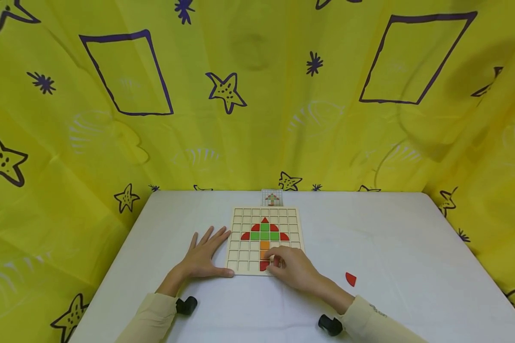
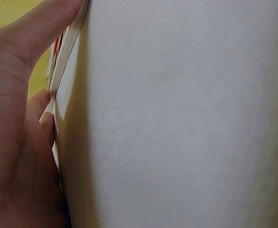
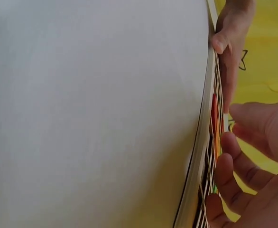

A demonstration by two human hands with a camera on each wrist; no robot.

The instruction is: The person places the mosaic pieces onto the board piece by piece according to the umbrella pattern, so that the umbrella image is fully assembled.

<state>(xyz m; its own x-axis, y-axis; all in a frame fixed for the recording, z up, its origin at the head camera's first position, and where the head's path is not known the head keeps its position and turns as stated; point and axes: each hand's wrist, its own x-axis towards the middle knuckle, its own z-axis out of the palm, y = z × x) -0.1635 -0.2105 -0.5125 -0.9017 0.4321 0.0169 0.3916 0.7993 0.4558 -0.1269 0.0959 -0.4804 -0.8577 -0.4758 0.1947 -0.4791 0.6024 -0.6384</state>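
A light wooden grid board [image 1: 244, 267] lies on the white table. Green squares [image 1: 264, 235] sit in its cells, with red quarter-round pieces [image 1: 245, 236] beside them and a red triangle [image 1: 264, 220] on top. Below runs a column of orange squares [image 1: 264, 245], ending in a red piece [image 1: 263, 265]. My left hand [image 1: 203, 259] is spread flat, its thumb and a fingertip touching the board's left edge. Over the lower part of the board, my right hand [image 1: 295, 267] has its fingers loosely bent near the red piece. The right wrist view [image 3: 253, 166] shows thumb and fingers apart, holding nothing visible.
One loose red quarter-round piece [image 1: 351, 279] lies on the table right of the board. A small pattern card [image 1: 272, 197] stands behind the board. Yellow curtain [image 1: 257, 143] with drawn stars surrounds the white table [image 1: 390, 238].
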